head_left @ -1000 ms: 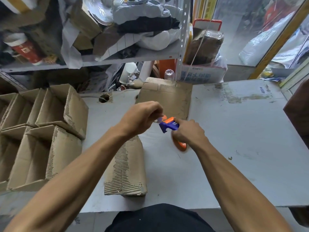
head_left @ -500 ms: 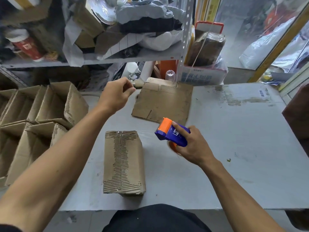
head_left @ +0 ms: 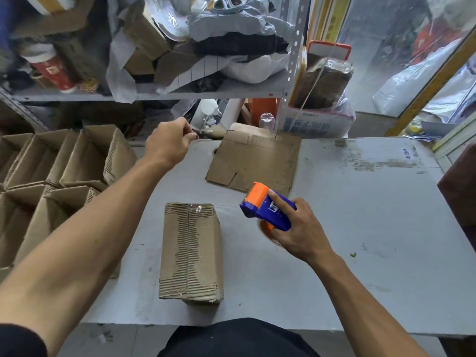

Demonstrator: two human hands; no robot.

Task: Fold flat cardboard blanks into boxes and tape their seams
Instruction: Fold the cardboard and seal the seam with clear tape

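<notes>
A folded box (head_left: 190,253) is seen lying on the grey surface (head_left: 360,228), nearest to the person. Its middle seam looks shut, and a bit of shiny tape can be seen at its far end. How well the rest is taped cannot be told.

Just to the right, a blue and orange tape dispenser (head_left: 266,211) is held by the right hand (head_left: 296,230). The fingers (head_left: 279,199) are curled around it, and it is kept a little above the surface, apart from the box.

Farther back, a flat cardboard blank (head_left: 257,161) is lying on the surface. It is not folded yet, so at least one more box is left to be made.

The left hand (head_left: 168,145) is raised beyond the box, its fingertips pinched together. Something thin, maybe tape, seems to be held there, but it cannot be told for sure.

Off to the left, many finished open boxes (head_left: 85,161) are stacked together, so much of the job looks done.
</notes>
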